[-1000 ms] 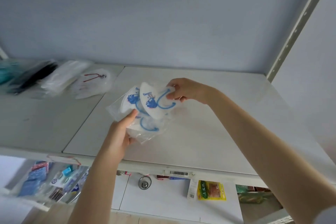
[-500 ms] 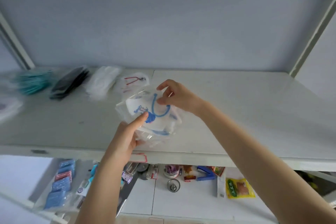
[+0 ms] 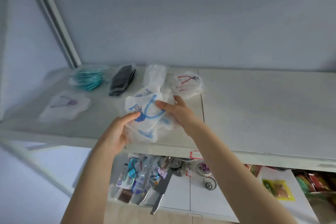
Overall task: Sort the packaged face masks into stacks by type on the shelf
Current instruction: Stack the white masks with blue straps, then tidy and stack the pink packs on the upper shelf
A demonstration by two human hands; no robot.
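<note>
Both hands hold a bundle of white masks with blue straps (image 3: 145, 112) in clear bags, just above the white shelf (image 3: 263, 114). My left hand (image 3: 118, 131) grips the bundle's lower left edge. My right hand (image 3: 179, 112) pinches its right side. Behind them on the shelf lie a teal mask stack (image 3: 89, 80), a black mask stack (image 3: 122, 80), a plain white mask stack (image 3: 155, 76) and a packaged white mask with red straps (image 3: 187, 85). A packaged mask with purple straps (image 3: 67, 105) lies at the left.
A white upright post (image 3: 58, 29) stands at the shelf's back left. The lower shelf holds packaged utensils and knives (image 3: 143, 183), small metal items (image 3: 209, 183) and snack packets (image 3: 278, 189) to the right.
The view has swung left and more stacks at the left came into sight. Both hands carried the blue-strapped masks left, closer to the red-strapped mask, and the bundle is spread flatter.
</note>
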